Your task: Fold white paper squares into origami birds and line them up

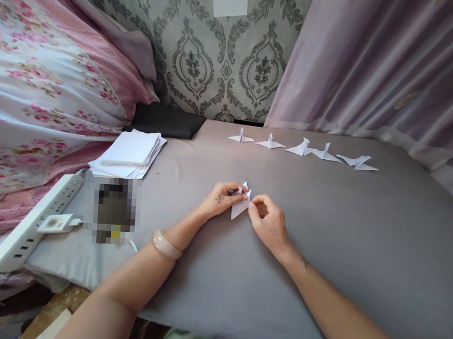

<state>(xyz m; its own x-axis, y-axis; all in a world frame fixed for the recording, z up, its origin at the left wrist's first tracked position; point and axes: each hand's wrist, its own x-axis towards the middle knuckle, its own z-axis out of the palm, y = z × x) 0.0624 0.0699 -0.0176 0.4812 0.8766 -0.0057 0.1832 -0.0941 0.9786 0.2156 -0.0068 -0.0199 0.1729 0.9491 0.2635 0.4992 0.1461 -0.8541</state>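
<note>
Near the middle of the grey-covered table, a partly folded white paper crane (240, 209) is held between my hands. My left hand (223, 199) pinches its upper part, thumb in front and fingers behind. At the paper's right edge, the thumb and fingertips of my right hand (269, 219) are pressed together on a small corner. Small folded points stick up above my left thumb. Part of the paper is hidden behind my left fingers.
Several finished paper cranes (303, 147) stand in a row along the back. A stack of white paper (129, 153) lies at left, before a black folded item (168, 121). A white power strip (35, 221) with a plugged-in charger (57, 223) runs along the left edge, beside a blurred object (114, 211).
</note>
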